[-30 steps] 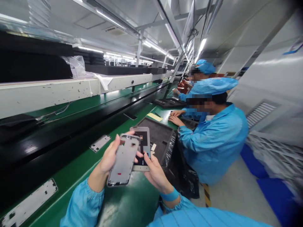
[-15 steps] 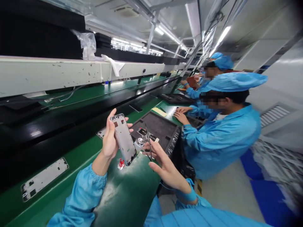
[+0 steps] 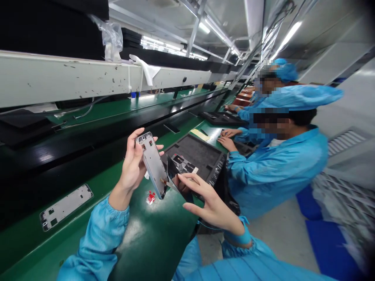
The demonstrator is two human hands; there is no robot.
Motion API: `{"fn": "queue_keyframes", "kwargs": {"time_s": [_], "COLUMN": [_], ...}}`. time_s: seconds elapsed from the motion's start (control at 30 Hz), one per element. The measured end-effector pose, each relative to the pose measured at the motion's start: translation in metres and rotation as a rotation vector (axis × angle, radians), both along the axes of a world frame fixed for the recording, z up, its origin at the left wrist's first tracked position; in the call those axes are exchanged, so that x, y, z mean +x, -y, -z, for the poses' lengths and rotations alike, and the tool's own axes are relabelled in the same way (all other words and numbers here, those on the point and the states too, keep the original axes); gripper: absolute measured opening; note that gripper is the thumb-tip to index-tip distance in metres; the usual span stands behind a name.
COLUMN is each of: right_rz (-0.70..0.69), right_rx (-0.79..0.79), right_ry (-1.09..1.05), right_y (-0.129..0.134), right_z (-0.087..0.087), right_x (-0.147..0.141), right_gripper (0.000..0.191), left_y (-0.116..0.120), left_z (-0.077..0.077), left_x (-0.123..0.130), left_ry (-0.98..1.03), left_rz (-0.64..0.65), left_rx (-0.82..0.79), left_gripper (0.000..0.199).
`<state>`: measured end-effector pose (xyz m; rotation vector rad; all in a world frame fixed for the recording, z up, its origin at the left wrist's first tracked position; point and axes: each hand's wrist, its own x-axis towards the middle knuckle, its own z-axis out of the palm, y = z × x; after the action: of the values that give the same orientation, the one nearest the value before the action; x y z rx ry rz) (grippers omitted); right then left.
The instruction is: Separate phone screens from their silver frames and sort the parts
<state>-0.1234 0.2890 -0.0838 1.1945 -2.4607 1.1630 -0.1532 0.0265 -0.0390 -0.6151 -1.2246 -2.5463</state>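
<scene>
My left hand (image 3: 130, 169) is wrapped round the edges of a silver phone frame (image 3: 152, 162), held tilted above the bench with its inner face towards me. In my right hand (image 3: 211, 201), a thin glossy black phone screen (image 3: 175, 175) is gripped by the edge, its fingertips partly hidden behind the panel. The screen leans right beside the frame's lower half. A small copper-coloured piece (image 3: 164, 181), perhaps the screen's flex cable, shows between the two; whether they touch I cannot tell. Red scraps (image 3: 150, 196) lie on the bench below.
Another phone frame (image 3: 67, 207) lies on the dark belt at left. A black foam tray (image 3: 202, 150) with a few parts (image 3: 185, 162) stands beyond my right hand. A co-worker in blue (image 3: 281, 168) sits at right, hands on the green bench (image 3: 152, 242).
The screen, nearly edge-on before, has turned and moved left against the frame's side, showing its dark face. My left hand still holds the frame. The camera view has shifted slightly.
</scene>
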Motion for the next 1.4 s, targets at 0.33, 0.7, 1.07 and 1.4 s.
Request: {"fn": "queue_keyframes", "kwargs": {"time_s": [0.33,0.7,1.07,1.4], "right_rz": [-0.043,0.005,-0.003,0.040], "right_rx": [-0.344,-0.460,-0.510,-0.383], "right_ry": [0.177,0.227,0.099,-0.096], "right_y": [0.043,0.072,0.080,0.076], "right_z": [0.014,0.030,0.039,0.037], "right_x": [-0.010,-0.019,-0.031,-0.030], "right_gripper": [0.076,0.086,0.086,0.083], "left_y": [0.008,0.003,0.002,-0.039], "left_z": [0.006,0.014,0.011,0.009], "left_x": [-0.009,-0.016,-0.008,0.008], "left_ry": [-0.095,-0.177,-0.259,0.104], "left_rz": [0.030,-0.145,-0.213,-0.172], "left_rx": [-0.209,-0.377,-0.406,-0.179], "left_gripper": [0.053,0.045,0.040,0.070]}}
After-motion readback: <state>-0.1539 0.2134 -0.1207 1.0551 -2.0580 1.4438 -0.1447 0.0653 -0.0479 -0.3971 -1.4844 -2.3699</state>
